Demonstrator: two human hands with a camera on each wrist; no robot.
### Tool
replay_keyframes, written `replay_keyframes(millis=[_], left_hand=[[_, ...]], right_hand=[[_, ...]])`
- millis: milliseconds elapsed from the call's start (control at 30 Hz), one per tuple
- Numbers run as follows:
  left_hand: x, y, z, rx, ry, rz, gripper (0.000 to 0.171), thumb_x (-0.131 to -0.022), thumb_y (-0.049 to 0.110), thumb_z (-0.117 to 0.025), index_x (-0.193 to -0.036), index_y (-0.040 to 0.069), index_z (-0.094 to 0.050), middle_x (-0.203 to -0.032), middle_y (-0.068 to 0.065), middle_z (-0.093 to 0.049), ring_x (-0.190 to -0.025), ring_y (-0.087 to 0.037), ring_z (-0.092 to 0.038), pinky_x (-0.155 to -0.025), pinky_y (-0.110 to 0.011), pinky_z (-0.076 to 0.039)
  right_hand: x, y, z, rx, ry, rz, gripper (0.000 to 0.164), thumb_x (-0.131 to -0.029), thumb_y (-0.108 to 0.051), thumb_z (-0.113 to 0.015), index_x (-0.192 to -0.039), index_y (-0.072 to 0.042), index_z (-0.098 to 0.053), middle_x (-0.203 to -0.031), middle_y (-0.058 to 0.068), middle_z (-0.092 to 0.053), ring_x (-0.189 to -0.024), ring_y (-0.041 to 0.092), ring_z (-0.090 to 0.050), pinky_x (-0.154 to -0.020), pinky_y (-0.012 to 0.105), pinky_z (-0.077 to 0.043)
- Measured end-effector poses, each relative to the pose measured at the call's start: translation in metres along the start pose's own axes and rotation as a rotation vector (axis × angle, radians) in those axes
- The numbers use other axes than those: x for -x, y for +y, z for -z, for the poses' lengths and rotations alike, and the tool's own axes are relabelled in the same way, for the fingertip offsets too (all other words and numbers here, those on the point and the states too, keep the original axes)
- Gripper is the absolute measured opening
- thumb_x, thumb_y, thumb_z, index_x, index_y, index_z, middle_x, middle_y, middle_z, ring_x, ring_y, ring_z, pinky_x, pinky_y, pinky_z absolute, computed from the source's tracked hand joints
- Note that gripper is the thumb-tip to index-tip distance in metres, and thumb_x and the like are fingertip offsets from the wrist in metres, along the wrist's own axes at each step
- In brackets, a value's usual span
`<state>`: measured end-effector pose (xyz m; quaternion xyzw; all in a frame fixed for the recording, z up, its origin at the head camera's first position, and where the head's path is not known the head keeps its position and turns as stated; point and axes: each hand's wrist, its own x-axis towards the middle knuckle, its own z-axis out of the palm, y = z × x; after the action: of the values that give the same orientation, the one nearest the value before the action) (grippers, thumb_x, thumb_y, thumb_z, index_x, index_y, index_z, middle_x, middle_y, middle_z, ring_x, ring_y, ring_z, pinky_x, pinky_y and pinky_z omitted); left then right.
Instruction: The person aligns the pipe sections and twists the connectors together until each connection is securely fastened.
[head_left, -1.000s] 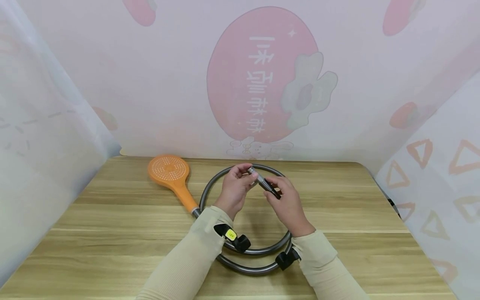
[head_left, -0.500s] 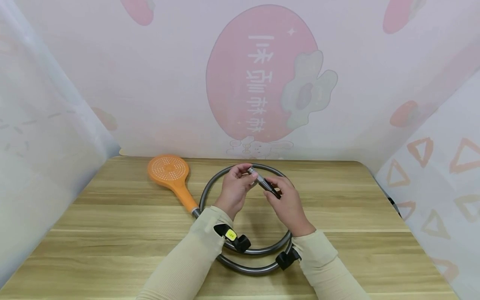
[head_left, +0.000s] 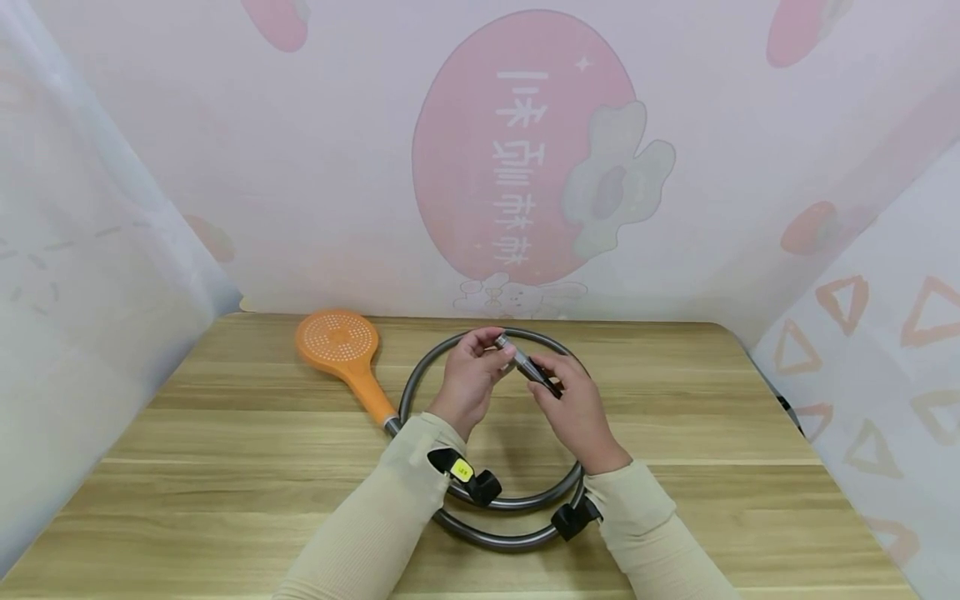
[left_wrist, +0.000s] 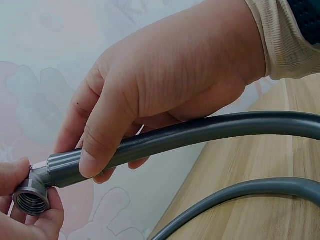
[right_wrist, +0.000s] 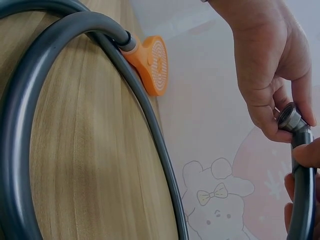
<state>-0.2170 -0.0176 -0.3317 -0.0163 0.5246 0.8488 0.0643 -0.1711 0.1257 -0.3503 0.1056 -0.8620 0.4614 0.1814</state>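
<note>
My left hand pinches a small metal elbow fitting between thumb and fingers. Its round threaded opening shows in both wrist views. A dark grey shower hose runs straight into the fitting's other side. My right hand grips this hose just behind the joint, thumb on the near face and fingers behind. Both hands hold the piece up over the table. An orange shower head lies on the tabletop to the left, spray face up, joined to the hose's other end.
The hose lies in loops on the wooden table, under both forearms. Pale printed curtains stand behind the table and at both sides. Black cameras are strapped to the wrists.
</note>
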Motion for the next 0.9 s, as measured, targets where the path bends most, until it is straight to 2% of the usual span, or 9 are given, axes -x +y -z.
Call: replay_keyframes(millis=[667, 900], left_hand=[[-0.0016, -0.0007, 0.0008, -0.001, 0.006, 0.001, 0.026, -0.087, -0.01, -0.062, -0.11, 0.002, -0.058, -0.094, -0.001, -0.055, -0.083, -0.012, -0.057, -0.075, -0.024, -0.051], [-0.001, -0.0003, 0.0002, -0.004, -0.004, -0.015, 0.025, -0.088, -0.01, -0.061, -0.109, 0.002, -0.058, -0.093, -0.002, -0.055, -0.083, -0.012, -0.056, -0.074, -0.024, -0.05]], right_hand=[[-0.0002, 0.0005, -0.001, 0.002, -0.012, 0.028, 0.032, -0.093, -0.004, -0.063, -0.124, 0.003, -0.061, -0.121, 0.016, -0.06, -0.102, 0.026, -0.059, -0.077, 0.039, -0.05], [0.0005, 0.0016, -0.0008, -0.009, -0.016, 0.031, 0.033, -0.094, -0.005, -0.061, -0.126, 0.002, -0.06, -0.124, 0.017, -0.058, -0.102, 0.026, -0.059, -0.077, 0.039, -0.051]])
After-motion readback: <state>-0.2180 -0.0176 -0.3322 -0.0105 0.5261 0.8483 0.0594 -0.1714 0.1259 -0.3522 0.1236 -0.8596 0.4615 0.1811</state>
